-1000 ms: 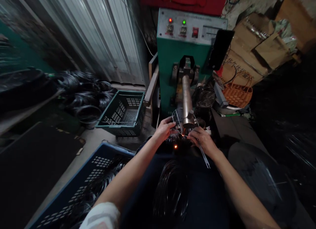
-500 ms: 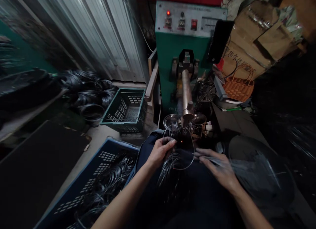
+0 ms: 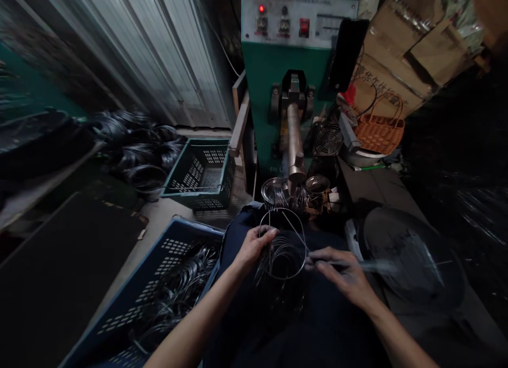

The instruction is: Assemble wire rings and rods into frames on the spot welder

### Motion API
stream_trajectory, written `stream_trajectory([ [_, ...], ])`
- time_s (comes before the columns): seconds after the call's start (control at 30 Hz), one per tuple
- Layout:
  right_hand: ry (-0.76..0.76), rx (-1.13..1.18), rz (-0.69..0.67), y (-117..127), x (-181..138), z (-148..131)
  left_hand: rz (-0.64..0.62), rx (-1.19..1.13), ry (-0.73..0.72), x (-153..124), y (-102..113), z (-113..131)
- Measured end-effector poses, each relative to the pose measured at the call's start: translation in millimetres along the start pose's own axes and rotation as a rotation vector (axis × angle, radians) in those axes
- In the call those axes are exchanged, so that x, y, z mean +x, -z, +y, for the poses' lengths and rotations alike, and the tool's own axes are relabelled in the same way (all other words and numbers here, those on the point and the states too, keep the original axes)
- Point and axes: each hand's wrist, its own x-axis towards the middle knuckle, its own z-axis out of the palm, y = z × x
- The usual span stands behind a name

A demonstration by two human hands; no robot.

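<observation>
Both arms are bare, and so are the left hand point(image 3: 254, 249) and the right hand point(image 3: 341, 273), above a soft dark blue cloth point(image 3: 254, 341) worn over the lap.

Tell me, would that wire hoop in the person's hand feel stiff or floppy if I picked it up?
The wire hoop in the left hand looks fairly stiff, since it stands round while held at one side only. Being thin wire, it is probably light for its size. It may also snag on the bunched wires inside it, so it might not lift away cleanly.

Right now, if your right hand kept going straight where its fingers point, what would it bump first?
The right hand would probably meet the round wire hoop first, the one the left hand holds, though depth is hard to judge here.
</observation>
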Motion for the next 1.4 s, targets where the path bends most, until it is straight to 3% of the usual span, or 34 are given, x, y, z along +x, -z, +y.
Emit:
stream_trajectory([
  [0.17,0.317,-0.552,-0.233,-7.4,6.4,13.3,0.054,-0.004,0.038,-0.6,0.0,3.4],
  [0.27,0.429,-0.786,-0.253,-15.2,11.8,22.8,0.07,-0.006,0.051,-2.0,-2.3,7.7],
  [0.43,0.516,-0.94,-0.245,-17.3,19.9,21.4,0.068,-0.03,0.056,-2.8,-4.8,10.8],
  [0.7,0.575,-0.997,-0.324,-5.2,28.4,4.1,0.034,-0.045,0.038,-3.9,-7.7,22.7],
  [1.4,0.657,-0.973,-0.301,10.4,46.0,-4.2,-0.002,-0.163,-0.036,8.9,-13.1,29.9],
])
